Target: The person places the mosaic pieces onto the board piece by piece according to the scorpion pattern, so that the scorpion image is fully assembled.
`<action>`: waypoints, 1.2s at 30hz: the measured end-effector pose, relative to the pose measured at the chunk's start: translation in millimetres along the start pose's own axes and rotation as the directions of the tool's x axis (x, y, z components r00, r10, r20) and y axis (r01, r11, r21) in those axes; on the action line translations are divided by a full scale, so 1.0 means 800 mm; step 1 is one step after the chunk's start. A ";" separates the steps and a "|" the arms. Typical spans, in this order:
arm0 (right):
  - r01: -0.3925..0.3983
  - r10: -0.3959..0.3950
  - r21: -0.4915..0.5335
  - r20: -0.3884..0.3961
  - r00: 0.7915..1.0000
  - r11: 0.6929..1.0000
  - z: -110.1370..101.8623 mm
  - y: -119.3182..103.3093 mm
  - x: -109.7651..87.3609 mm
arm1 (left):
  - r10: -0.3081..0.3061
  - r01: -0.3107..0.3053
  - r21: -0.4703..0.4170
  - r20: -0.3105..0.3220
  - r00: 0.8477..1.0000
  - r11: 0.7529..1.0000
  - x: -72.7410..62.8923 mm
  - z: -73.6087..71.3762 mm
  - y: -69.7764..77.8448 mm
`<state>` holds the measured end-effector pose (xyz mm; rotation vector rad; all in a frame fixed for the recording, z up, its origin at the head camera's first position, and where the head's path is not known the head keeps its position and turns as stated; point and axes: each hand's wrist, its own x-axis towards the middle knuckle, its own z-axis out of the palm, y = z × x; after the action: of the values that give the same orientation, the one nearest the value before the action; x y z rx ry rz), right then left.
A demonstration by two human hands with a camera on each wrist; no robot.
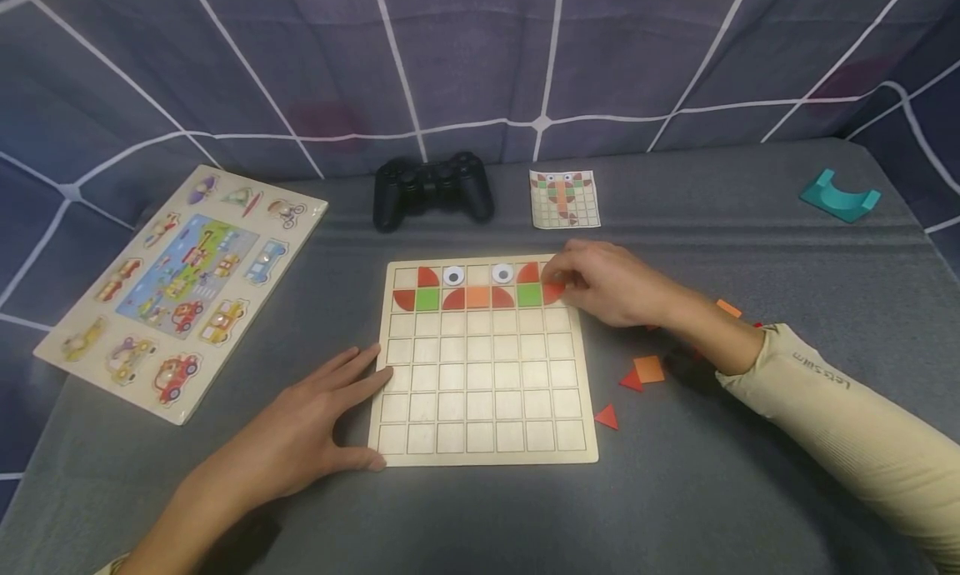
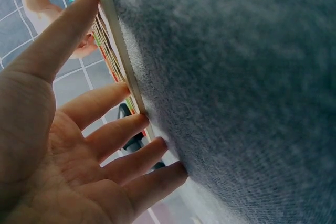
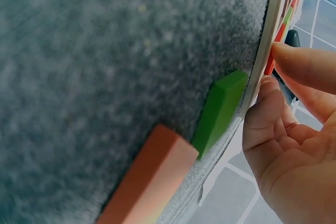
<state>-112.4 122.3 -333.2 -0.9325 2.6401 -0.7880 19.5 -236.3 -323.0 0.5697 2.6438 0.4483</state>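
Note:
A square wooden grid board [image 1: 480, 392] lies flat, with colored pieces in its two far rows. These include green squares [image 1: 427, 299], an orange square [image 1: 477, 297], red quarter-circles [image 1: 453, 298] and two googly-eye discs [image 1: 502, 273]. My left hand [image 1: 300, 429] rests against the board's left edge, its fingers extended and spread; the left wrist view shows the fingertips at that edge. At the far right corner, my right hand [image 1: 611, 283] pinches a red quarter-circle piece [image 3: 270, 65] at the second row's last cell. The fingers partly cover this piece.
Loose orange squares [image 1: 648, 369] and red triangles [image 1: 607, 417] lie right of the board, partly under the right forearm. Behind stand a black game controller [image 1: 433, 192] and a pattern card [image 1: 565, 199]. A picture puzzle [image 1: 187, 287] lies left, a teal arch [image 1: 839, 197] far right.

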 end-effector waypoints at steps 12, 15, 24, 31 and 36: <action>0.005 -0.005 0.005 -0.004 1.000 1.000 0.002 0.002 -0.001 | -0.003 0.003 0.007 -0.002 1.000 1.000 -0.002 0.000 0.000; 0.014 -0.014 0.005 -0.017 1.000 1.000 0.001 0.003 -0.003 | -0.008 0.008 0.007 0.000 1.000 1.000 -0.002 0.000 0.002; 0.040 -0.037 0.036 -0.060 0.997 0.999 -0.005 0.008 -0.024 | -0.019 0.019 0.008 0.003 1.000 1.000 -0.003 -0.001 0.003; -0.001 0.005 0.040 -0.081 0.997 0.999 -0.014 0.012 -0.056 | 0.003 -0.003 0.010 0.001 1.000 1.000 -0.002 -0.001 0.002; -0.056 0.058 0.035 -0.075 0.995 0.998 -0.031 0.018 -0.077 | 0.011 -0.011 0.003 -0.004 1.000 1.000 -0.001 -0.002 0.001</action>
<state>-81.6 181.5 -318.5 -0.8307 2.6971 -0.8662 19.5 -236.2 -320.9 0.5857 2.6462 0.4495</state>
